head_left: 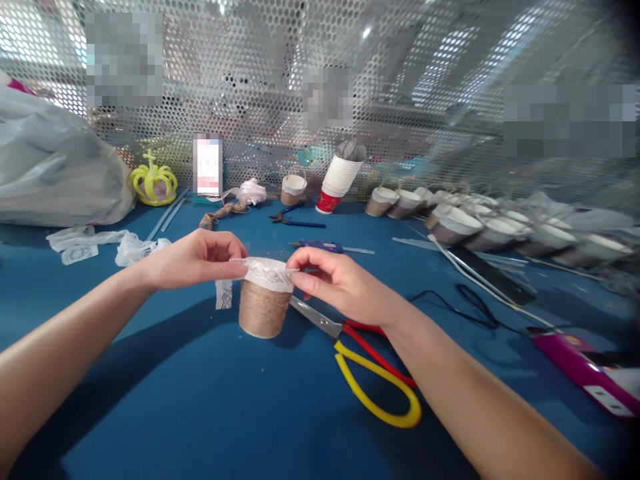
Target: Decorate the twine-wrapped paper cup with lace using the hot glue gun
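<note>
A paper cup (263,313) wrapped in brown twine stands upright in front of me, its white rim uncovered by the twine. Across that rim lies a strip of white lace ribbon (267,274), with a loose end hanging down on the cup's left side. My left hand (210,257) pinches the lace at the left of the rim. On the right side, my right hand (325,277) pinches the lace against the rim with thumb and fingers. Scissors (350,333) with red and yellow handles lie just right of the cup, partly under my right wrist.
Loose lace (140,249) and a grey plastic bag (55,160) are at left. Behind stand a yellow crown-shaped piece (153,180), a phone (207,167), pliers (300,222), a glue gun (320,247) and stacked cups (340,177). Several finished-looking cups (500,230) and a power strip (580,363) sit at right.
</note>
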Demonstrator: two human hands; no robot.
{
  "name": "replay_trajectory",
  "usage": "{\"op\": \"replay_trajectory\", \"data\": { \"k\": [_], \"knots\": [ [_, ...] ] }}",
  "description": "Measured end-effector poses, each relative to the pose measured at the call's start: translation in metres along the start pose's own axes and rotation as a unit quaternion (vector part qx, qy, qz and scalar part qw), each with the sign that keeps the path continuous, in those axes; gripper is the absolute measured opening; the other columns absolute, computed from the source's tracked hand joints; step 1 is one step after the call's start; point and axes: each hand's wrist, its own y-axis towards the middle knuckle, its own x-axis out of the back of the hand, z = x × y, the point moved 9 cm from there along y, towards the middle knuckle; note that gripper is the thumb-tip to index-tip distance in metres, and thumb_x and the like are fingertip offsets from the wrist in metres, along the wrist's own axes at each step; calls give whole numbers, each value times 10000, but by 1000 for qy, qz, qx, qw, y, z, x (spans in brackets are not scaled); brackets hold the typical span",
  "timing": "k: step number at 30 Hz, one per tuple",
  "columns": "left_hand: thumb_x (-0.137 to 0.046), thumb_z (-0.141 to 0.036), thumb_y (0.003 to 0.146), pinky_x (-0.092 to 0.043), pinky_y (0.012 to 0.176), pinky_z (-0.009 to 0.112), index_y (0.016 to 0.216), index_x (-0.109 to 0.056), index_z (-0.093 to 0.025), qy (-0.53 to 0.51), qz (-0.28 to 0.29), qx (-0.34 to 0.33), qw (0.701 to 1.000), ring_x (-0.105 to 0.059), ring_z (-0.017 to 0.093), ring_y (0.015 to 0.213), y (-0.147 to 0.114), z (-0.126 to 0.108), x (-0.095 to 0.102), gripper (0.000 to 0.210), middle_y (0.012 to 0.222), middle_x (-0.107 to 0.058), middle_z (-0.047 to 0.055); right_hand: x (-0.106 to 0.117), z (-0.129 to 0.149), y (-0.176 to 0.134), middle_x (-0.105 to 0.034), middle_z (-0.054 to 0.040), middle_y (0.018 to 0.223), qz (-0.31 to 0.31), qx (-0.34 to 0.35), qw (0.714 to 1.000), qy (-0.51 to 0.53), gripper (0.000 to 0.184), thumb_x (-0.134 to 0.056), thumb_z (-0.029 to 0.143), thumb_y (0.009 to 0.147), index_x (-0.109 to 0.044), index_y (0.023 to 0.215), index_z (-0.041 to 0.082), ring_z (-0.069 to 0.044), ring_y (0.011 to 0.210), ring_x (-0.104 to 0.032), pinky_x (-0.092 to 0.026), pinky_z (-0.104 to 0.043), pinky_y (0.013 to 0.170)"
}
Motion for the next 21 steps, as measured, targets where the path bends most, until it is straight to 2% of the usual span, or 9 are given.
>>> {"op": "replay_trajectory", "data": {
  "k": [5, 11, 14, 21],
  "knots": [
    [-577, -321, 766, -436, 541, 221, 690, -548, -160, 8, 35, 18, 999, -538, 110, 614, -7, -10, -4, 180, 713, -619, 17, 2, 2, -5, -531, 4, 729, 19, -12, 1000, 14, 76, -474, 256, 829, -518, 815, 195, -109, 612, -486, -431, -234, 571],
    [-586, -324, 758, -459, 526, 227, 661, -555, -166, -60, 92, 60, 992, -550, 111, 544, -15, -12, -15, 188, 570, -593, -8, 2, -6, -7, -510, 2, 734, 28, -24, 999, 21, 85, -440, 254, 833, -503, 818, 199, -131, 644, -494, -421, -259, 599],
    [-608, -337, 733, -470, 525, 233, 659, -543, -171, -91, 103, 71, 988, -547, 109, 523, -17, -13, -18, 193, 565, -573, -18, 1, -7, -7, -501, 0, 729, 33, -27, 999, 33, 82, -441, 251, 829, -501, 808, 199, -133, 644, -476, -410, -264, 602],
    [-588, -349, 748, -416, 491, 200, 655, -514, -162, -70, 112, 61, 989, -511, 93, 507, -13, -9, -25, 221, 533, -544, -30, -1, 1, -10, -478, 2, 721, 38, -13, 997, 71, 55, -454, 220, 806, -491, 770, 205, -126, 640, -435, -385, -249, 583]
  ]
}}
